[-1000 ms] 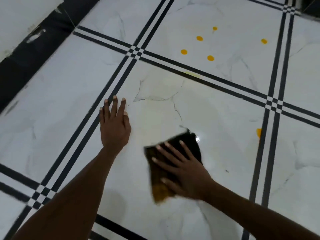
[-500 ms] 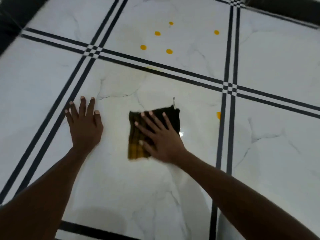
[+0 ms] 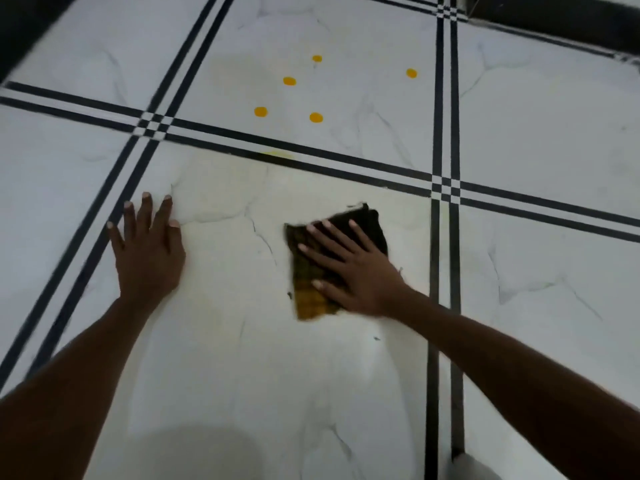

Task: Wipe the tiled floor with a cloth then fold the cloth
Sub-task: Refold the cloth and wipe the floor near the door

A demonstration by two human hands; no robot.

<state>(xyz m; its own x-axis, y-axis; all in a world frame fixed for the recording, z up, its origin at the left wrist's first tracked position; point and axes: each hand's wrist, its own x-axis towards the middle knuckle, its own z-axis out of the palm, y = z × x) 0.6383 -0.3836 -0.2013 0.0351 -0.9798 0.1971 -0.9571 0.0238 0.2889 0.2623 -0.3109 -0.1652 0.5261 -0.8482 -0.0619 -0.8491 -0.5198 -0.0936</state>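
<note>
A dark brown and yellow checked cloth (image 3: 308, 299) lies flat on the white marble-look tiled floor (image 3: 225, 341). My right hand (image 3: 349, 268) presses down on the cloth with its fingers spread, covering most of its middle. To the left, my left hand (image 3: 147, 251) rests palm down on the bare tile, fingers apart, holding nothing. The two hands are about a hand's width apart.
Several yellow spots (image 3: 289, 81) dot the tile beyond the double black stripe (image 3: 311, 161), and a faint yellow smear (image 3: 277, 154) sits on that stripe. Another double black stripe (image 3: 445, 271) runs just right of the cloth. A dark skirting (image 3: 554, 19) borders the far right.
My right hand has slid the cloth to the right across the tile, toward the vertical black stripes. My left hand has stayed planted on the floor. The view has shifted.
</note>
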